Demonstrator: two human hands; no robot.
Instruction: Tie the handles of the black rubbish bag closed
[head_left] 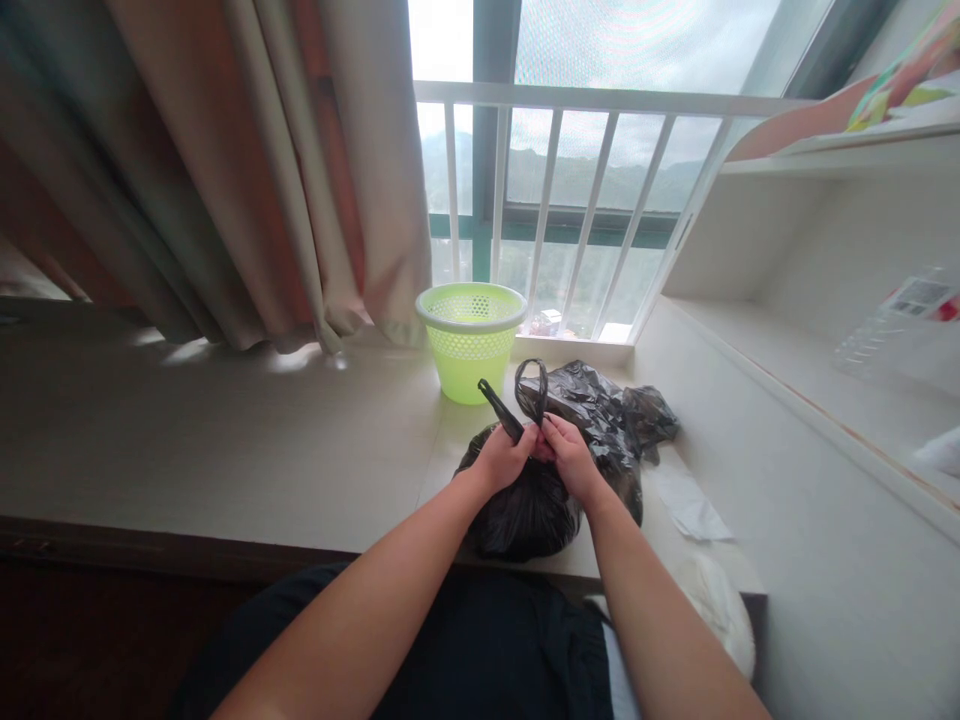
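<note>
I see both hands meeting on top of a filled black plastic bag (525, 510) that sits on the pale desk (225, 440), right at its near edge, just in front of the green mesh wastebasket (470, 340). My left hand (504, 458) is clenched on one twisted handle (499, 408) of the bag, which sticks up and away toward the wastebasket. My right hand (568, 455) pinches the other handle, a loop (532, 388) that stands upright above the fingers. The two hands touch each other at the knuckles, directly over the bag's gathered neck.

Just behind and to the right of the wastebasket's near side lies a second, crumpled black bag (607, 410), touching the filled one. A flat white scrap of paper (690, 505) rests on the desk to the right of the bags, farther from the wastebasket. The wastebasket itself stands upright against the window sill, beside the hem of a beige curtain (300, 180), with the white window railing (570, 200) rising behind it. White shelving (787, 260) runs along the wall to the wastebasket's right.
</note>
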